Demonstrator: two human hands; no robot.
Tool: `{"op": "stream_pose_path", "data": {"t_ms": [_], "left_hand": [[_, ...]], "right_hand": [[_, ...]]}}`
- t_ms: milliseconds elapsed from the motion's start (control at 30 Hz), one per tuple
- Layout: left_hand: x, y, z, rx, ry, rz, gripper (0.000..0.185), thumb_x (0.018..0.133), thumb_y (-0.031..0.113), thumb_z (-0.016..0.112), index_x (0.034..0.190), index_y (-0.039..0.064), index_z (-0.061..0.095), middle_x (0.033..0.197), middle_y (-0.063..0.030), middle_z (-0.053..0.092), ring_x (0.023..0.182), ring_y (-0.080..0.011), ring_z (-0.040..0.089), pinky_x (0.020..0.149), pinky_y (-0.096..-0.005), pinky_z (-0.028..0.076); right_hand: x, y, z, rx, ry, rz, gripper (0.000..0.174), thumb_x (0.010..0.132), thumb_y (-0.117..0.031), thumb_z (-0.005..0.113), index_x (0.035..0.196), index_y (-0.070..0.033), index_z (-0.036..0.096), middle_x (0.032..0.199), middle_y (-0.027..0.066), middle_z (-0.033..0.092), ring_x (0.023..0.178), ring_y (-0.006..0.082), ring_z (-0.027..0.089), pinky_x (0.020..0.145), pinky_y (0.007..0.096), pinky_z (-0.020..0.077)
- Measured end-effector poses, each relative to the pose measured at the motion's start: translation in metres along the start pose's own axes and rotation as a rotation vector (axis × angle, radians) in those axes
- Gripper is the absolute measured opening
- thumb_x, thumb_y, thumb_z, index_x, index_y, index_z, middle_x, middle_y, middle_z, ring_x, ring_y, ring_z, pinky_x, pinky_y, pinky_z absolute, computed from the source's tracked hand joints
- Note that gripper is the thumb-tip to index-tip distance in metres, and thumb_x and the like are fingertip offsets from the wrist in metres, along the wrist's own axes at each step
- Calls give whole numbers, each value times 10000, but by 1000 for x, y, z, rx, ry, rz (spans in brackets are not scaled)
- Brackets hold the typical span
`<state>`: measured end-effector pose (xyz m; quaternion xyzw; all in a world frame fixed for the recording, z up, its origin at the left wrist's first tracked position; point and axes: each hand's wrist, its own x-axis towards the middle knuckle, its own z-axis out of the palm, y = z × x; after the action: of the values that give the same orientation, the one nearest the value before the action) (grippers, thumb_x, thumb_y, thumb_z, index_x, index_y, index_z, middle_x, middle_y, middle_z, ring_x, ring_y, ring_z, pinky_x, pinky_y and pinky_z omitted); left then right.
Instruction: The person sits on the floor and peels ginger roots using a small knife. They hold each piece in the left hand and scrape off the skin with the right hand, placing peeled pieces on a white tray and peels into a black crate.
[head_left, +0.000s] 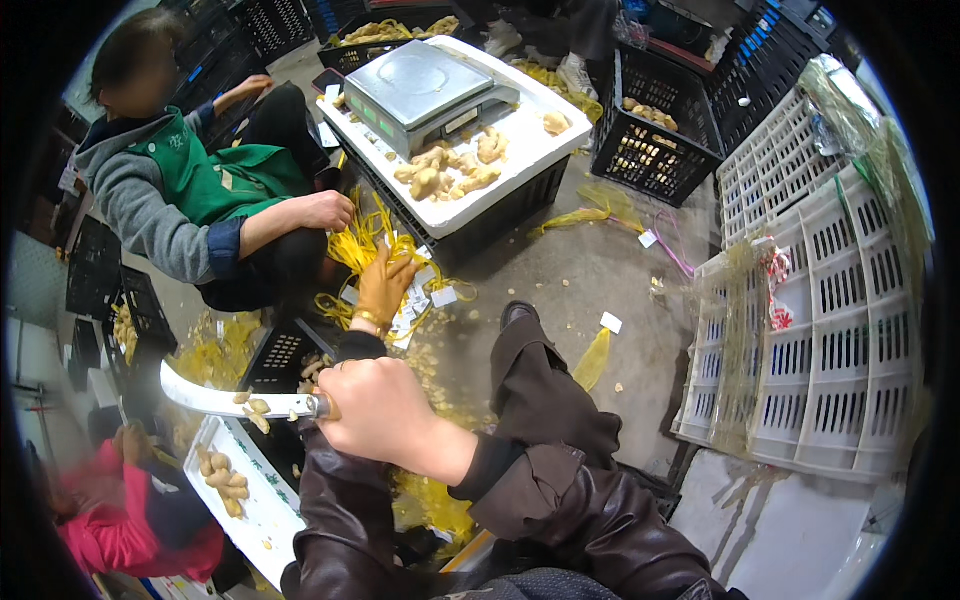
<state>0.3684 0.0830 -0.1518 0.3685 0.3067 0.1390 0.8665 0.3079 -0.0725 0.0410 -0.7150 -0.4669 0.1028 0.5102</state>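
My right hand (386, 412) grips the handle of a curved-blade knife (225, 399), its blade pointing left with small ginger pieces lying on or just beyond it. My left hand (384, 289), in an orange-brown glove, reaches out over a pile of yellow mesh net bags (364, 236) with white tags (412, 307); whether its fingers hold any of them is unclear. Ahead, a digital scale (420, 82) stands on a white foam lid (442, 221), with ginger roots (442, 169) beside it. More ginger (221, 476) lies in a white foam box (255, 525) at the lower left.
A co-worker in a green apron (217, 176) sits at the left, one hand near the net pile. Another person in pink (135, 525) is at the lower left. Black crates (660, 142) with ginger stand around; white plastic crates (810, 322) are on the right. A yellow net (594, 360) lies on the floor.
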Motion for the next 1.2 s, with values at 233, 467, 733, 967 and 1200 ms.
{"op": "stream_pose_path", "data": {"t_ms": [233, 467, 733, 967, 1200], "left_hand": [[-96, -6, -135, 115, -180, 165, 279, 891, 184, 456, 1096, 9, 528, 1013, -114, 614, 838, -189, 593, 764, -297, 481], [-178, -58, -347, 1009, 488, -294, 256, 857, 218, 503, 942, 2, 609, 784, -80, 655, 541, -149, 575, 444, -267, 455], [-153, -162, -423, 1392, 435, -495, 388, 760, 216, 555, 1070, -16, 585, 1113, -283, 544, 1089, -383, 499, 914, -417, 405], [-141, -155, -381, 1251, 734, -622, 519, 714, 422, 625, 918, -55, 641, 979, -266, 608, 931, -366, 592, 790, -418, 473], [-173, -128, -362, 1357, 300, -267, 250, 762, 203, 590, 870, -19, 554, 903, -195, 607, 858, -340, 590, 741, -411, 462]], "right_hand": [[-3, 4, 5, -107, 23, -46, 150, 601, -194, 613, 609, -52, 568, 589, 132, 571, 547, 305, 594, 523, 383, 492], [-2, 4, 28, -222, -108, 1, 124, 627, -163, 599, 629, -42, 575, 593, 152, 562, 598, 341, 571, 568, 411, 464], [-3, 16, 69, -416, -264, -12, 147, 630, -146, 599, 587, -31, 519, 569, 148, 533, 556, 341, 542, 519, 411, 435], [-5, 27, 77, -473, -295, -76, 136, 600, -112, 616, 579, -32, 507, 523, 140, 496, 513, 321, 521, 470, 396, 411], [-6, 14, 79, -411, -324, -80, 142, 615, -124, 628, 591, -29, 525, 529, 146, 500, 521, 339, 520, 483, 404, 417]]}}
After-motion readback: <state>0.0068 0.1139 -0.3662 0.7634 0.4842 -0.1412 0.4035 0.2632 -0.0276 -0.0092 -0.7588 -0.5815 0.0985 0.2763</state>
